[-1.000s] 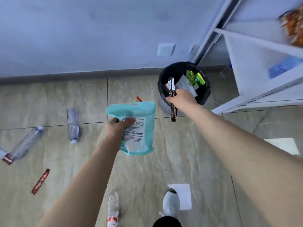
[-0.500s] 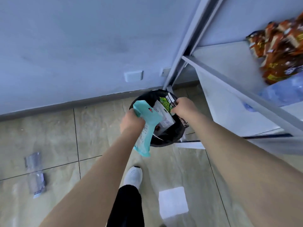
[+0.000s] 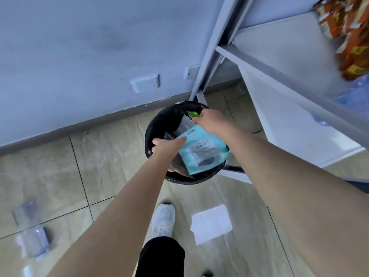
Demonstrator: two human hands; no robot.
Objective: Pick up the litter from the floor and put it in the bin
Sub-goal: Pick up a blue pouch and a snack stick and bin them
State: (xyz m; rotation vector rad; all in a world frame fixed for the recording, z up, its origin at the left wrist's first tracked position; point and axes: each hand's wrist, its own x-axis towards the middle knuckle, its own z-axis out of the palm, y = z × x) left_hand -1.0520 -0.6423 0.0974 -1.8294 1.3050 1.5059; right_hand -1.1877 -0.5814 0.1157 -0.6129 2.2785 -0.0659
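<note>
The black bin stands on the tiled floor by the wall, at the foot of a shelf post. Inside it lie a white wrapper and a green packet. A teal pouch with a printed label rests tilted across the bin's mouth. My left hand is over the bin's near left rim, thumb on the pouch's left corner. My right hand reaches over the bin's far right side, fingers curled down by the green packet. What those fingers hold is hidden.
A crushed clear plastic bottle lies on the floor at the lower left. A white sheet of paper lies near my white shoe. A grey shelf unit with orange snack packets rises on the right.
I have stepped up to the bin. My left hand brought the teal pouch from mid-air down onto the bin's mouth. The dark stick wrapper in my right hand is no longer visible.
</note>
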